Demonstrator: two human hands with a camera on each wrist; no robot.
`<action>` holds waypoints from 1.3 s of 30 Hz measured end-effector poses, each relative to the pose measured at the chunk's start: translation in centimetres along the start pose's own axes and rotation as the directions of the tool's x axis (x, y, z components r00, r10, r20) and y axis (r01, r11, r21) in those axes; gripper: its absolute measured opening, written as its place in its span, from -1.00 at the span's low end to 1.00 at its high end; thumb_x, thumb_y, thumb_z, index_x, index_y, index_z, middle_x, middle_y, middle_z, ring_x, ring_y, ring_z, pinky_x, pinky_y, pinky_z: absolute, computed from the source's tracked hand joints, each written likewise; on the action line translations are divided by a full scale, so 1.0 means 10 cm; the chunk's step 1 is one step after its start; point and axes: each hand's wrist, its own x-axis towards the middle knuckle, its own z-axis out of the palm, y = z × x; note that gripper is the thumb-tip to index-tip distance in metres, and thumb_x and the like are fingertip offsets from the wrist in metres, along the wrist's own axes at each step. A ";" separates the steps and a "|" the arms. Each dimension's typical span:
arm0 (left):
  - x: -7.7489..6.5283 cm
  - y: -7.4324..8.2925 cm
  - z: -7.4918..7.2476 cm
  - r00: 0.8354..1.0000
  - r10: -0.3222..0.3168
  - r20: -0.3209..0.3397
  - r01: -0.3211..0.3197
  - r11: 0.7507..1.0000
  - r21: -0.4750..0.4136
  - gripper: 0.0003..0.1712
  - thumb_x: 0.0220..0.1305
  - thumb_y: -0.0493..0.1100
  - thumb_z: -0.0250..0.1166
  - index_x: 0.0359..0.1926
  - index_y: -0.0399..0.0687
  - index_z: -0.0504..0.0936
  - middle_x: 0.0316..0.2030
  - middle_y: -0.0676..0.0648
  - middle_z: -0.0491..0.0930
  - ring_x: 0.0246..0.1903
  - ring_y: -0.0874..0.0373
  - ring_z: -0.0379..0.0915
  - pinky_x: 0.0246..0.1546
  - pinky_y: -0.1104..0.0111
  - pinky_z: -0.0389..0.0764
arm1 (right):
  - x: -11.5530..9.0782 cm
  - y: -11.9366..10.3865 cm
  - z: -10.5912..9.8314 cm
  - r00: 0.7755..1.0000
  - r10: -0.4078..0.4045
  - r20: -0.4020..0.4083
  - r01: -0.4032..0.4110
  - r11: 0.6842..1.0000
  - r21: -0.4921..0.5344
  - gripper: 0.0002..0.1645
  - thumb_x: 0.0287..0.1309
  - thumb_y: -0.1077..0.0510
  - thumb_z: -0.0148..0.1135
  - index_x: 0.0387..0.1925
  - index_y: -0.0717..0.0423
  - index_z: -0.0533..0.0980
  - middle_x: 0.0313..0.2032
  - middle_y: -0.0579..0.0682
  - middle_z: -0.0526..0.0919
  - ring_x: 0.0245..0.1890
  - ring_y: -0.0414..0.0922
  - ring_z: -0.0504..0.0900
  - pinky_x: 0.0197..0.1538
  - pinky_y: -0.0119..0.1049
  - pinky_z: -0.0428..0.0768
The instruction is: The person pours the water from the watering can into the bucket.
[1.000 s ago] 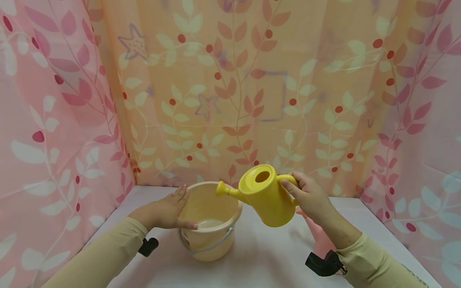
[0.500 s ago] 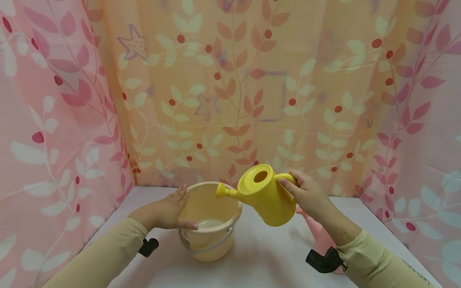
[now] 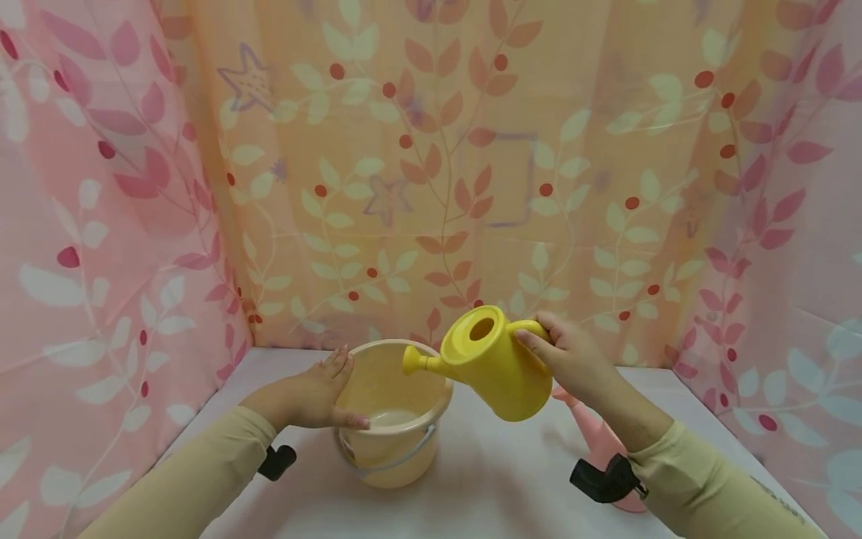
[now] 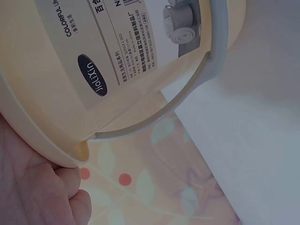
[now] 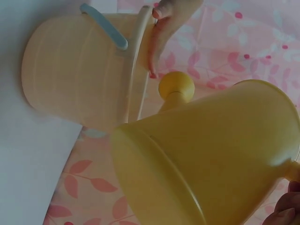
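Observation:
A yellow watering can (image 3: pixel 494 367) hangs in the air, tilted so its spout head (image 3: pixel 412 360) leans over the right part of a cream bucket's (image 3: pixel 397 457) mouth. My right hand (image 3: pixel 569 359) grips the can's handle, with the thumb on top. My left hand (image 3: pixel 306 393) rests on the left side of the bucket's rim, fingers spread and thumb along the front edge. Upright on the table, the bucket has its grey handle (image 3: pixel 397 463) hanging down in front. A printed label (image 4: pixel 122 42) shows on its side in the left wrist view. No water is visible leaving the spout.
A pink object (image 3: pixel 599 438) with a narrow top stands on the white table (image 3: pixel 485 486) at the right, partly hidden behind my right forearm. Leaf-patterned curtains (image 3: pixel 438 187) enclose the table at the back and both sides.
The watering can has tipped slightly further toward the bucket, its body shifting a little left with my right hand. My left hand and the bucket have stayed in place.

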 end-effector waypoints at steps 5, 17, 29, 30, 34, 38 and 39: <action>-0.01 -0.02 0.01 1.000 -0.011 0.006 0.011 1.000 0.012 0.38 -0.11 0.59 0.04 0.34 -0.47 -0.11 0.37 -0.39 -0.28 0.37 -0.18 -0.38 0.28 -0.04 -0.07 | 0.02 0.00 0.02 1.000 0.006 0.006 -0.006 1.000 -0.001 -0.64 0.20 -0.12 0.09 -0.26 0.10 0.49 -0.51 0.03 0.40 -0.43 -0.06 0.40 -0.41 -0.33 0.43; -0.01 0.01 -0.03 1.000 -0.003 0.003 0.003 1.000 0.005 0.37 -0.09 0.57 0.05 0.33 -0.50 -0.09 0.36 -0.42 -0.26 0.36 -0.22 -0.33 0.27 -0.06 -0.05 | 0.06 -0.01 0.02 0.998 0.059 0.022 -0.058 0.997 -0.052 -0.58 0.18 -0.21 0.05 -0.24 0.06 0.47 -0.49 0.02 0.43 -0.41 -0.04 0.44 -0.35 -0.26 0.47; -0.01 0.03 -0.03 1.000 0.002 0.001 -0.002 1.000 0.007 0.36 -0.08 0.57 0.05 0.33 -0.49 -0.09 0.36 -0.42 -0.25 0.36 -0.21 -0.34 0.28 -0.05 -0.05 | 0.08 -0.04 0.01 0.998 0.045 0.040 -0.042 0.997 -0.058 -0.60 0.18 -0.16 0.08 -0.31 0.10 0.44 -0.49 0.03 0.43 -0.42 -0.06 0.45 -0.35 -0.27 0.49; -0.01 0.03 -0.03 1.000 0.002 0.002 -0.002 1.000 0.007 0.36 -0.08 0.56 0.05 0.33 -0.50 -0.09 0.36 -0.42 -0.25 0.36 -0.21 -0.34 0.28 -0.05 -0.05 | 0.08 -0.04 0.01 0.998 0.045 0.040 -0.042 0.997 -0.057 -0.61 0.18 -0.16 0.08 -0.32 0.11 0.44 -0.50 0.03 0.43 -0.42 -0.06 0.46 -0.35 -0.28 0.49; -0.01 0.03 -0.03 1.000 0.001 0.005 -0.001 1.000 0.008 0.36 -0.08 0.56 0.05 0.33 -0.50 -0.09 0.36 -0.42 -0.25 0.36 -0.21 -0.34 0.27 -0.05 -0.05 | 0.07 -0.06 0.02 0.999 0.030 0.042 -0.028 0.998 -0.047 -0.61 0.17 -0.14 0.10 -0.34 0.13 0.44 -0.51 0.02 0.45 -0.44 -0.07 0.46 -0.35 -0.27 0.49; -0.01 0.02 -0.03 1.000 -0.001 0.006 0.001 1.000 0.007 0.36 -0.09 0.57 0.05 0.33 -0.49 -0.09 0.36 -0.41 -0.25 0.36 -0.21 -0.35 0.27 -0.06 -0.05 | 0.07 -0.08 0.01 0.999 0.024 0.042 -0.022 0.999 -0.046 -0.61 0.18 -0.15 0.08 -0.32 0.12 0.44 -0.50 0.01 0.46 -0.43 -0.08 0.47 -0.35 -0.28 0.50; 0.00 0.02 -0.02 1.000 -0.001 0.007 0.000 1.000 0.008 0.36 -0.09 0.57 0.05 0.33 -0.49 -0.09 0.36 -0.41 -0.25 0.36 -0.20 -0.35 0.27 -0.06 -0.05 | 0.07 -0.08 0.01 0.999 0.025 0.042 -0.023 0.999 -0.043 -0.61 0.18 -0.15 0.08 -0.32 0.11 0.44 -0.50 0.01 0.46 -0.43 -0.08 0.47 -0.35 -0.28 0.50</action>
